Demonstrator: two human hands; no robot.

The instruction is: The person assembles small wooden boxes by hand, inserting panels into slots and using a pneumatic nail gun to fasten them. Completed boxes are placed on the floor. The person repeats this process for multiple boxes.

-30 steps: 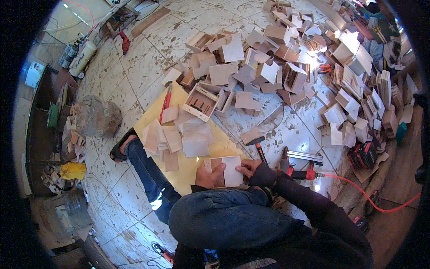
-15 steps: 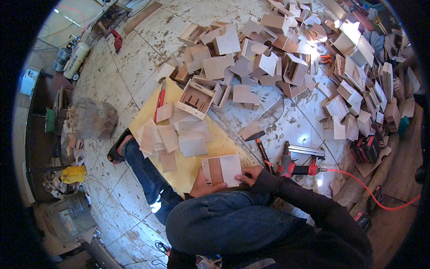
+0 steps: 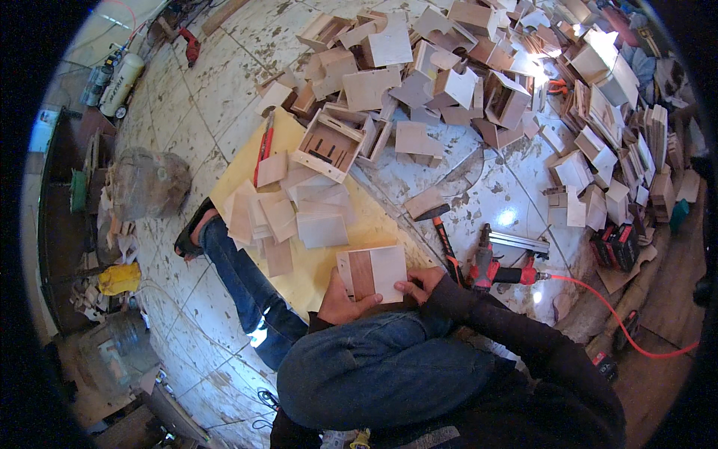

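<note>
A small wooden box [image 3: 388, 271] with pale outer parts and a browner strip is held just above my knee. My left hand [image 3: 343, 301] grips its left and lower side, thumb along the near edge. At its right side, my right hand [image 3: 420, 285] pinches the edge with thumb and fingers. Beyond the box, thin wooden panels [image 3: 321, 229] lie loosely piled on a yellow board [image 3: 374, 217]. A hammer [image 3: 443, 239] with an orange and black handle lies to the right, beside a red and black nail gun [image 3: 495, 271] joined to a red air hose [image 3: 598, 303].
Many wooden boxes [image 3: 372, 90] are heaped across the tiled floor ahead. An open box with slots [image 3: 329, 146] and a red tool [image 3: 264, 150] lie at the yellow board's far end. Battery packs [image 3: 613, 248] sit at right; an air compressor [image 3: 122, 86] stands far left.
The view has shifted slightly. Both hands still hold the small wooden box in nearly the same pose.
</note>
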